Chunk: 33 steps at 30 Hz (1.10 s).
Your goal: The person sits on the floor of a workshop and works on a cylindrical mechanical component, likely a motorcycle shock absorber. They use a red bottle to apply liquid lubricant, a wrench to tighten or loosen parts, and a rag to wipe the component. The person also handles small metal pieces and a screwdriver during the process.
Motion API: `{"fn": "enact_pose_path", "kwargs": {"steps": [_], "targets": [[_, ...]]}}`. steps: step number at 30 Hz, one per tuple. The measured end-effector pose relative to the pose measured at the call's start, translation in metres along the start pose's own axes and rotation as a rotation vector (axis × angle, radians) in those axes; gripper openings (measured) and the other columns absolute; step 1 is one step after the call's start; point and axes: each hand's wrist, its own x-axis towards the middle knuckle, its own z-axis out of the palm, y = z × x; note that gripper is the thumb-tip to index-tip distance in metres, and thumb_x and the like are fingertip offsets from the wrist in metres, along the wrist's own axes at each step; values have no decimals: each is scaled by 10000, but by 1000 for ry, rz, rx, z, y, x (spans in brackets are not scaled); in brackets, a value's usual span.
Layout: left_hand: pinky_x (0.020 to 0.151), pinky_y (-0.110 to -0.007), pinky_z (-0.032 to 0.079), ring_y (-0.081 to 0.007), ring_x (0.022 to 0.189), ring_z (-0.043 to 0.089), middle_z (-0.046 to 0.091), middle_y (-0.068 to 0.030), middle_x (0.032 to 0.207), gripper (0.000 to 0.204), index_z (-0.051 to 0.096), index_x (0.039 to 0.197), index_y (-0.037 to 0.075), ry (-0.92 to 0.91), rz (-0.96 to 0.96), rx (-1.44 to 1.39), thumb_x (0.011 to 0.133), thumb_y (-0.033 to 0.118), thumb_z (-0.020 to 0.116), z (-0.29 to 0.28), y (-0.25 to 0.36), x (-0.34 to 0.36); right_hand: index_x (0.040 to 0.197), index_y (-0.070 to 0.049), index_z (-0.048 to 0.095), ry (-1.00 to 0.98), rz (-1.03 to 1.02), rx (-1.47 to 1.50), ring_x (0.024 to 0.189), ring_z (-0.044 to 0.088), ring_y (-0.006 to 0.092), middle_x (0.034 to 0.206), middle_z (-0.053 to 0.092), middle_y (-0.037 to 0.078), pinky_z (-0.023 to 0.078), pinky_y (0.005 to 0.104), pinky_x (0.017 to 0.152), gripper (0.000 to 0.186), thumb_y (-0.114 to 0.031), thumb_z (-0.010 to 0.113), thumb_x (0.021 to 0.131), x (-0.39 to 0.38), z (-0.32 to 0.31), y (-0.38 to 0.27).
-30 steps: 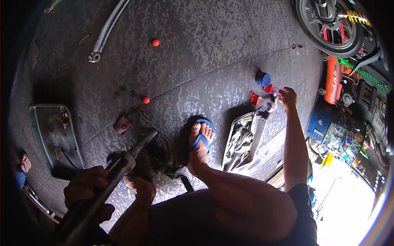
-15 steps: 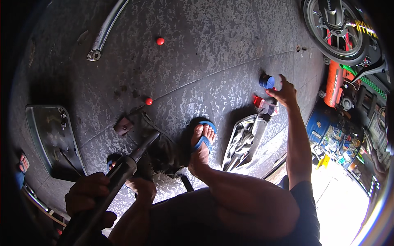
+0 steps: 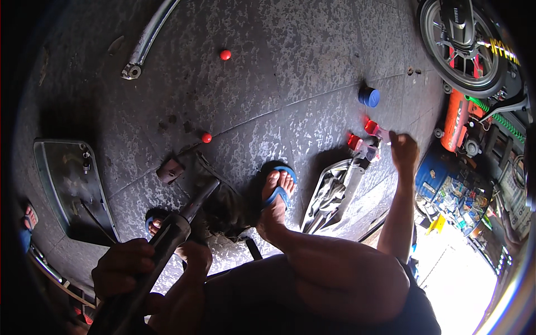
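My left hand (image 3: 121,269), at the lower left, is wrapped round a dark metal tube (image 3: 169,234) that slants up and right to a thinner, rounded end. My right hand (image 3: 404,149), reaching out over the floor on the right, is closed on a small clear bottle with a red cap (image 3: 380,132); the cap points up and left. Just beside it is a second red-capped container (image 3: 354,141), at the top end of a grey tray-like part (image 3: 347,191) holding dark pieces. A blue round tin (image 3: 369,97) lies beyond my right hand.
On the floor are two red balls (image 3: 225,54), a chrome bar (image 3: 146,42), a dark shallow tray (image 3: 72,190) and a brown block (image 3: 170,171). My sandalled foot (image 3: 277,187) is between the parts. At the right are a motorcycle wheel (image 3: 460,61), an orange cylinder (image 3: 456,121) and a blue drum (image 3: 437,174).
My right hand has drawn back from beside the blue tin and closed on the red-capped bottle, lifting it. My left hand keeps its hold on the tube.
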Motion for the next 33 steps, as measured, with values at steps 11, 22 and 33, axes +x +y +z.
{"fn": "enact_pose_path", "kwargs": {"steps": [11,22,33], "targets": [[847,-493,569,-386,984,660,655,-193,1029,649,516,1229,81,54,38,113,721,273,871,3,0,6,1033,71,662,-41,189,368,696,702,261,932,721,199,563,374,637,585,-439,808,786,-48,95,50],[863,-492,567,-382,993,662,656,-196,1039,618,524,1230,72,80,29,85,746,265,856,9,1,4,921,19,615,-36,479,739,489,584,144,719,638,83,491,287,393,353,-316,720,884,-29,111,94],[1014,-499,458,-381,1144,577,598,-188,1156,667,475,1300,102,-39,-21,32,779,267,857,2,4,2,885,-6,612,37,470,875,532,595,126,705,609,62,519,277,438,291,-282,699,911,-12,116,91]]}}
